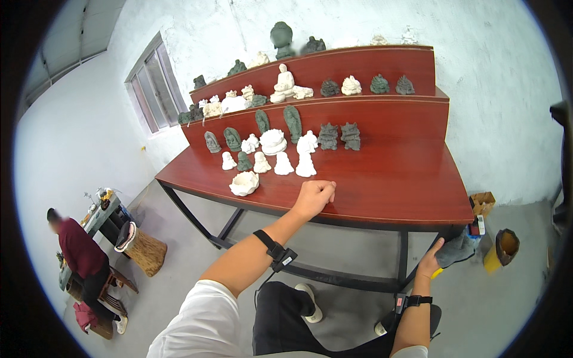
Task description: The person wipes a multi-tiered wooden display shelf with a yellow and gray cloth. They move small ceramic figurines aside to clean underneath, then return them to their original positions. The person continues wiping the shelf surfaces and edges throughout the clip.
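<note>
My left hand is curled into a fist above the front part of the red wooden table, with nothing visible in it. White seated figurines stand just behind it, and a white lotus-shaped bowl is to its left near the front edge. Low beside the table's right front corner, my right hand grips a grey cloth. A small yellow part shows under that hand; what it belongs to cannot be told.
Green, white and grey statuettes line the stepped shelves. A cardboard box and a yellow bin with a dark liner stand at the right. At the far left a person in a dark red top sits at a bench, near a wooden stump.
</note>
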